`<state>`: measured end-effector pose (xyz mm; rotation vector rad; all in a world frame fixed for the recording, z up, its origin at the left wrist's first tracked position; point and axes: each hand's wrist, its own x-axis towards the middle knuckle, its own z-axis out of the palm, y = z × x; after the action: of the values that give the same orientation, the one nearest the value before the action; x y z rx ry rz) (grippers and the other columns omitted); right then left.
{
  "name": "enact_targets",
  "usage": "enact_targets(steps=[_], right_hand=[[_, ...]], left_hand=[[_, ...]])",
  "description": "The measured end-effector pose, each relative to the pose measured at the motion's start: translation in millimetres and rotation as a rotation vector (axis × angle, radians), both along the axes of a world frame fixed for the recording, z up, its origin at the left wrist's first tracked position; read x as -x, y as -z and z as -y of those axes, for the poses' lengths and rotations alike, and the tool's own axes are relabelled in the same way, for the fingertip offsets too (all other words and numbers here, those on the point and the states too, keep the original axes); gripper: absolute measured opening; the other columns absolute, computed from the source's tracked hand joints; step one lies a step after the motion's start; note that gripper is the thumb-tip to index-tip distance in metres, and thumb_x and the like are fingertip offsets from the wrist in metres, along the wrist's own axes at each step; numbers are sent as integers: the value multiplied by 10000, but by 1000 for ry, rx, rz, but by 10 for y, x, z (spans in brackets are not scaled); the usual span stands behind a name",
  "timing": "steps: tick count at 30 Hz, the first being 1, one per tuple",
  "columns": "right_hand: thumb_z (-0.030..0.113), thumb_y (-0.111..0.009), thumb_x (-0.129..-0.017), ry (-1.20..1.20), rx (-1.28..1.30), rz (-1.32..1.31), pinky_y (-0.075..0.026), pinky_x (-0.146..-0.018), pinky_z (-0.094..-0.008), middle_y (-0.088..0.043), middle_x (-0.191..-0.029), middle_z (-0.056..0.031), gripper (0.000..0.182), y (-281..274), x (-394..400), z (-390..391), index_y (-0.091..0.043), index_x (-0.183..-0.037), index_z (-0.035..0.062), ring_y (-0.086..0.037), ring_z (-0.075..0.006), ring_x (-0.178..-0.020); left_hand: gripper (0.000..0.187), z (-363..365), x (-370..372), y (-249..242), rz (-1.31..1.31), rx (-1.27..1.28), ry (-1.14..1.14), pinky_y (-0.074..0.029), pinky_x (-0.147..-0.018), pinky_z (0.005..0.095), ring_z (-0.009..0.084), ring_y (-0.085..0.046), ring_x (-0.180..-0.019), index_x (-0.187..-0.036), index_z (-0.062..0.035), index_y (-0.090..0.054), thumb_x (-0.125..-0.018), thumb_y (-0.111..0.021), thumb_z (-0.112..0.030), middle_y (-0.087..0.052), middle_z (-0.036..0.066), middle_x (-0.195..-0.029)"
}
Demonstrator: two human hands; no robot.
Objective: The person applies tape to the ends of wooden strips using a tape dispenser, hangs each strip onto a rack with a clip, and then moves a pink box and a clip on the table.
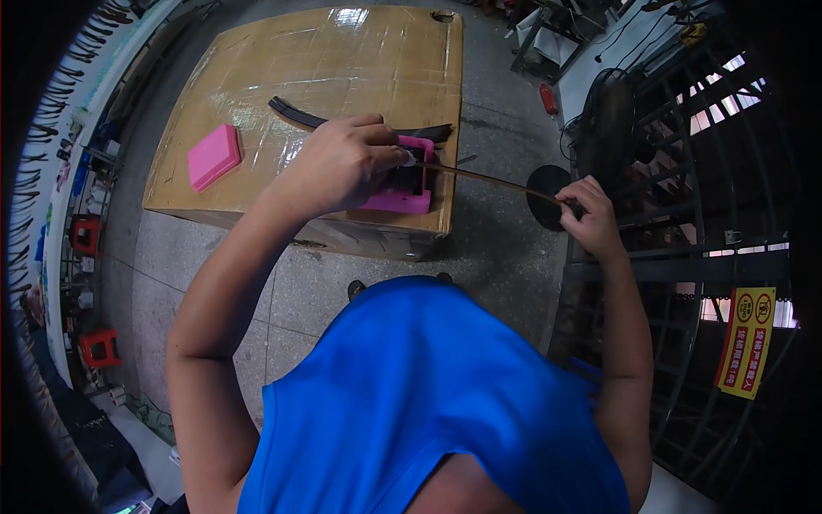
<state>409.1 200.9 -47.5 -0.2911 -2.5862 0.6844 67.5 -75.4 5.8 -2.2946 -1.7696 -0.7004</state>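
My left hand point(347, 163) is closed over a pink box point(402, 202) with a dark inside, near the right front corner of a large taped carton. Its fingertips meet at the end of a thin brown strip point(488, 179); whether they grip the strip or something in the box is hidden. The strip runs from the box past the carton's edge to my right hand point(588, 214), which pinches its far end. Behind my left hand lies a dark curved bundle point(295, 114) on the carton. A pink lid-like block point(214, 158) rests to the left.
The large cardboard carton point(342, 64) stands in front of me. A fan point(610, 128) and dark metal bars are at the right, with a yellow and red sign point(746, 343). Red stools point(100, 347) stand at the left. A red bottle point(548, 98) is on the floor.
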Motion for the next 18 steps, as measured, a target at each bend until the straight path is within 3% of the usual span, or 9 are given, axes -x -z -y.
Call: enact_targets(steps=[5,10,13,15,18], right_hand=[[-67,-682,-772,7,-91,-54,-502,-753,-342,-683,-897,-90,176,-222,-36,-59,-688,-932,7,-615,-248,-872],[-77,-666,-775,45,-180,-109,-502,-758,-331,-674,-913,-91,187,-788,-53,-248,-686,-943,3,-611,-245,-875],[-58,-662,-805,86,-191,-197,-509,-794,-303,-665,-964,-69,224,-1137,-2,-365,-693,-1015,16,-619,-193,-889],[-28,-651,-872,20,-10,-344,-512,-850,-275,-650,-1038,-33,267,-1351,89,-387,-704,-1123,47,-623,-137,-933],[15,-636,-926,-90,14,-447,-498,-914,-262,-633,-1076,-14,331,-1605,277,-422,-670,-1253,55,-619,-110,-998]], left_hand=[[288,-69,-26,0,-2,-7,6,-584,-757,406,292,-671,-878,-1004,-42,-795,-716,-787,-45,-708,98,-891],[275,-171,-117,7,24,-14,3,-581,-758,405,280,-668,-872,-1017,-68,-805,-745,-772,-55,-717,84,-850],[273,-218,-177,-20,114,-11,18,-568,-768,414,319,-653,-855,-1018,-30,-744,-751,-783,13,-711,119,-863],[266,-249,-201,-34,176,41,-46,-564,-780,428,331,-668,-880,-1042,-36,-703,-792,-777,20,-699,124,-881],[273,-294,-292,-109,252,65,-45,-566,-787,442,347,-685,-919,-1060,-41,-676,-814,-778,16,-682,130,-930]])
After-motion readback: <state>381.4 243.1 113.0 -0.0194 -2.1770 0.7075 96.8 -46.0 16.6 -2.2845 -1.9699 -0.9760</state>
